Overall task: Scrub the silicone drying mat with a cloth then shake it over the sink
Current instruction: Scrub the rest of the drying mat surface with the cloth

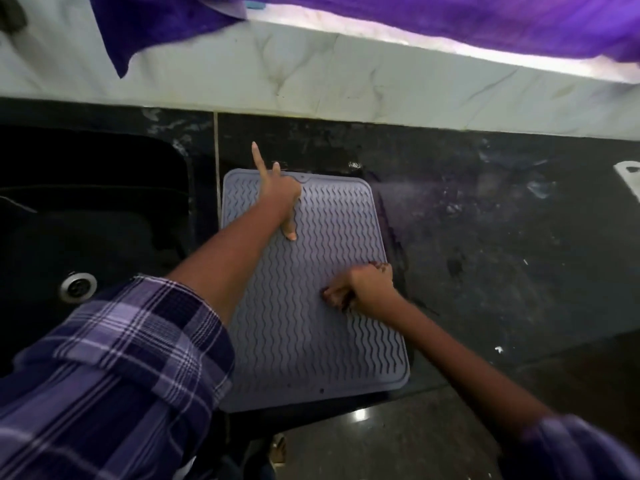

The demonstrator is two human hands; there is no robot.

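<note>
A grey silicone drying mat (311, 344) with wavy ridges lies flat on the black counter (502, 244), just right of the sink (90, 216). My left hand (282, 197) reaches over the mat's far left corner with its fingers spread; the index finger points away and the thumb touches the mat. My right hand (363, 284) rests on the mat near its right edge with the fingers curled in; no cloth shows in it. A purple cloth (156, 29) hangs against the wall above, away from both hands.
The black sink has a metal drain (78, 286) at its bottom. A white marbled wall (311, 74) backs the counter. More purple fabric (485, 19) hangs along the top. A white object (628, 178) lies at the right edge. The mat's near edge reaches the counter's front edge.
</note>
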